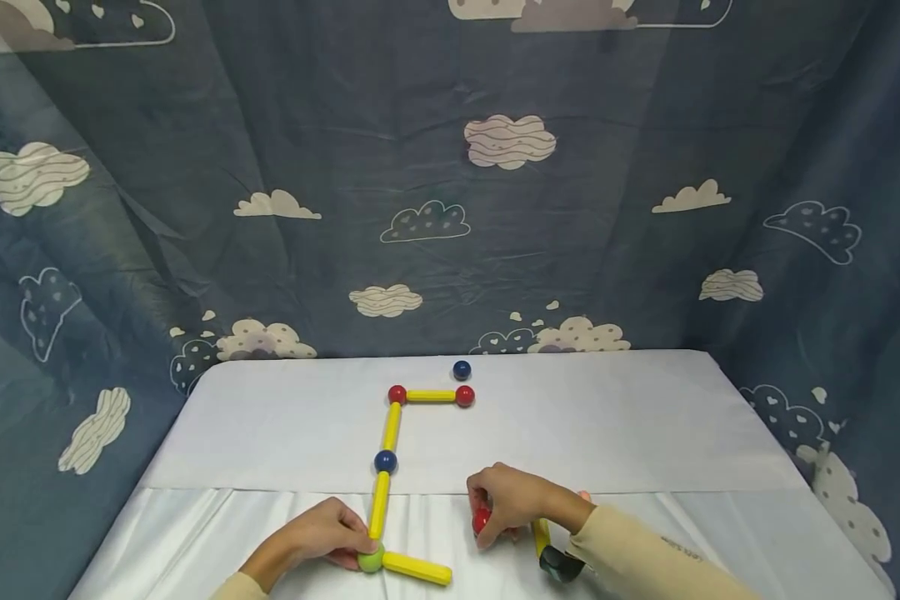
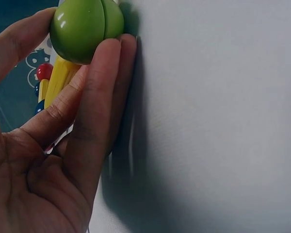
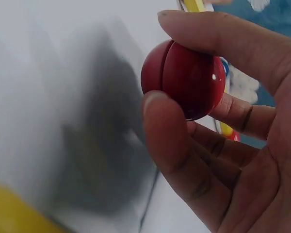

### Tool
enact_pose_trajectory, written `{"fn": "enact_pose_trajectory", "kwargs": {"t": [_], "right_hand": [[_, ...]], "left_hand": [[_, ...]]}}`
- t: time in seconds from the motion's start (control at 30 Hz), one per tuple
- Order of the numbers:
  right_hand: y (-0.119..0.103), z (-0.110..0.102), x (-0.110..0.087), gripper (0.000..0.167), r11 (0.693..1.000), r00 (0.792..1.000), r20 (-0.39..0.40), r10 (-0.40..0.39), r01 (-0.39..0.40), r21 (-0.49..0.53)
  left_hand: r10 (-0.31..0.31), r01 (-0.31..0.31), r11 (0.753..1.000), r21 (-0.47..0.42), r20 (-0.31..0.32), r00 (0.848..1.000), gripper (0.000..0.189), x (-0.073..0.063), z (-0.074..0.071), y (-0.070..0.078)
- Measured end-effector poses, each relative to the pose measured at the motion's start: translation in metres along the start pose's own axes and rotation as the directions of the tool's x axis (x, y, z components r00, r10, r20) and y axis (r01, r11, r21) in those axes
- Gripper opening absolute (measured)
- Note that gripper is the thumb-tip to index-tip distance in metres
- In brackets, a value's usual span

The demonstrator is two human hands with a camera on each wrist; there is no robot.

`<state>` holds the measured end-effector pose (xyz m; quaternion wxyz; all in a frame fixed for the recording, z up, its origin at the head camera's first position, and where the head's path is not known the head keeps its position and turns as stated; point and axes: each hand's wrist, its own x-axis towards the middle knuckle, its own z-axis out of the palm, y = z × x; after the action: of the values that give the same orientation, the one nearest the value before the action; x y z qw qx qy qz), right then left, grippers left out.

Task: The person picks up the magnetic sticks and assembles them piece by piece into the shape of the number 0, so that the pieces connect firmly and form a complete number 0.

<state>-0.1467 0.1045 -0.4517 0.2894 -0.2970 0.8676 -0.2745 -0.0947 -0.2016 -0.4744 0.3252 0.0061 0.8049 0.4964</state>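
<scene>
My left hand [image 1: 318,533] pinches a green ball [image 1: 371,558] at the near end of a chain of yellow rods and balls. From that ball one yellow rod [image 1: 379,506] runs away to a blue ball [image 1: 386,461], and another rod [image 1: 417,568] points right with a bare end. The left wrist view shows fingertips around the glossy green ball [image 2: 77,31]. To the right, my right hand [image 1: 513,500] holds a red ball [image 1: 482,522] close over the white cloth. In the right wrist view, thumb and fingers grip this grooved red ball [image 3: 189,80].
Beyond the blue ball, a yellow rod [image 1: 392,427] leads to a red ball [image 1: 397,394], then a rod [image 1: 431,396] to another red ball [image 1: 465,396]. A loose blue ball [image 1: 461,370] lies behind. Another yellow rod [image 1: 542,535] lies by the right forearm. A cloud-patterned curtain [image 1: 420,275] hangs behind.
</scene>
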Motion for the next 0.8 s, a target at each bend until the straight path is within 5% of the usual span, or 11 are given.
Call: {"fn": "enact_pose_trajectory", "kwargs": {"t": [0.57, 0.8], "right_hand": [[-0.022, 0.032, 0.001, 0.033, 0.972, 0.98, 0.114, -0.163, 0.18, -0.154], [-0.028, 0.036, 0.001, 0.034, 0.972, 0.984, 0.115, -0.136, 0.155, -0.175]], "left_hand": [[0.014, -0.015, 1.0, -0.012, -0.008, 1.0, 0.017, -0.001, 0.001, -0.001], [0.007, -0.007, 1.0, -0.026, -0.013, 1.0, 0.019, 0.001, 0.0, -0.001]]}}
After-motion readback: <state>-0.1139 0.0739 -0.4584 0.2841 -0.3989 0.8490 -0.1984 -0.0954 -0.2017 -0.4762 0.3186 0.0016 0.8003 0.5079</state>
